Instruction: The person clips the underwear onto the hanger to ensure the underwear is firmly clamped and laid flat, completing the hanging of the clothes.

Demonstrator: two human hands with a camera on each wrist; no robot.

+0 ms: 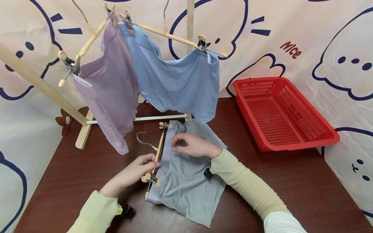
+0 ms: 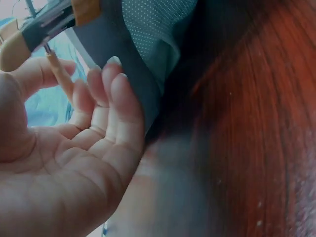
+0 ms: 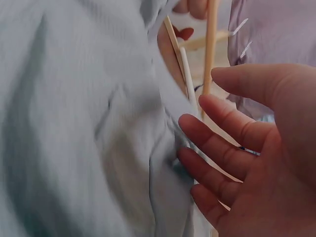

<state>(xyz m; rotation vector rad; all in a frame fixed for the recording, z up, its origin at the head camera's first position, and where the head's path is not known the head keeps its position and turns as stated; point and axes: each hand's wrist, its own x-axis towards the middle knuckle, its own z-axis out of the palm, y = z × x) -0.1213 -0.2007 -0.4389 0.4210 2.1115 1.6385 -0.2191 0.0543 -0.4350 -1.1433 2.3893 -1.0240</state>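
Note:
Grey boxer briefs (image 1: 192, 174) lie on the table with their waistband in the two clips of a wooden clip hanger (image 1: 159, 145). My left hand (image 1: 141, 170) holds the hanger's bar just above the lower clip (image 1: 151, 179). In the left wrist view the left hand (image 2: 84, 133) has its fingers curled at the bar, beside the waistband (image 2: 111, 39). Over the upper part of the briefs is my right hand (image 1: 193, 145), its fingers loosely bent and holding nothing. The right wrist view shows the right hand's spread fingers (image 3: 222, 138) close to the grey cloth (image 3: 74, 123).
Lilac briefs (image 1: 112, 74) and blue briefs (image 1: 177, 77) hang from clip hangers above the far left of the table. A wooden rack post (image 1: 43, 81) slants at the left, with a white rod (image 1: 160, 117) low behind. A red plastic basket (image 1: 256, 126) stands at the right.

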